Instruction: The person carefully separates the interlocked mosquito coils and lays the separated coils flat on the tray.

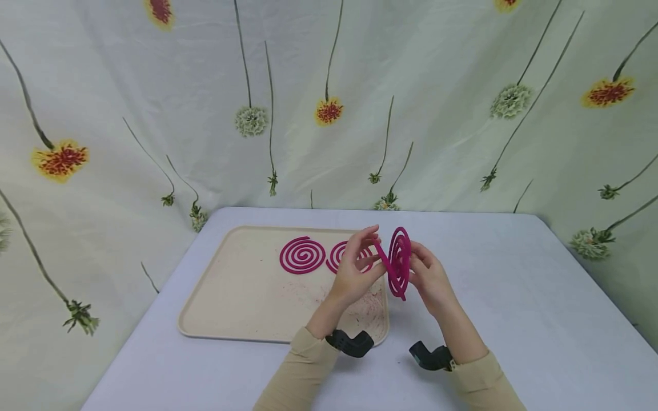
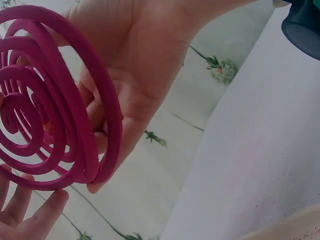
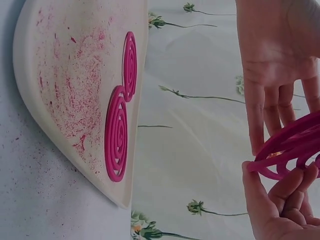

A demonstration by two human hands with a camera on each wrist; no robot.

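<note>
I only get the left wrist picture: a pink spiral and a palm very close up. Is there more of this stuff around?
Observer: Yes. Two more pink spiral coils lie flat on a beige tray.
Operator: Is the tray clean?
Observer: No, pink crumbs are scattered over it.
Operator: Who holds the spiral I see?
Observer: Both hands. The left hand and the right hand hold the raised coil upright, above the table.

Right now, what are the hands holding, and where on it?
A pink spiral coil, upright between both hands: left hand pinches its outer end, right hand fingers grip the rim.
</note>
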